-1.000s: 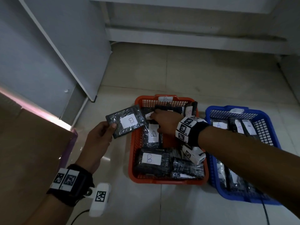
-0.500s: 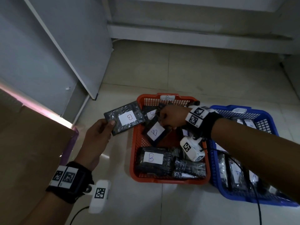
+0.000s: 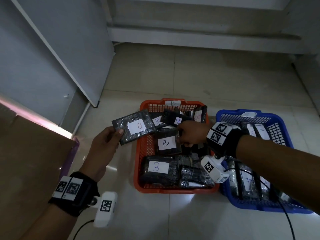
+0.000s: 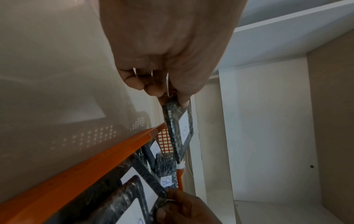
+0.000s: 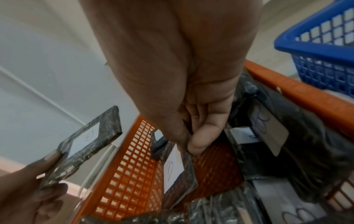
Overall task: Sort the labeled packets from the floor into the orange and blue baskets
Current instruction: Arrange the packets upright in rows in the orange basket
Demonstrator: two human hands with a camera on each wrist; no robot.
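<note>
The orange basket (image 3: pixel 143 153) holds several black packets with white "B" labels; the blue basket (image 3: pixel 230 115) to its right holds packets marked "A". My left hand (image 3: pixel 107 141) pinches one corner of a B packet (image 3: pixel 134 128) held over the orange basket's left rim (image 5: pixel 114 172). My right hand (image 3: pixel 190 134) reaches into the orange basket and pinches the edge of another B packet (image 3: pixel 167 142), seen close in the right wrist view as packet (image 5: pixel 176 171) between thumb and fingertips (image 5: pixel 197 145). In the left wrist view the left-hand packet (image 4: pixel 181 133) hangs from the fingertips (image 4: pixel 153 89).
A brown cardboard surface (image 3: pixel 26 161) lies at the left, beside a grey cabinet panel (image 3: pixel 52 49). Pale floor tiles (image 3: pixel 190 80) stretch beyond the baskets to a low white ledge (image 3: pixel 199 35). A black cable (image 3: pixel 287 220) trails from my right wrist.
My right hand has drawn back toward the basket's middle with a B packet pinched in it, and lowered it flat. The left hand keeps its packet in the same spot.
</note>
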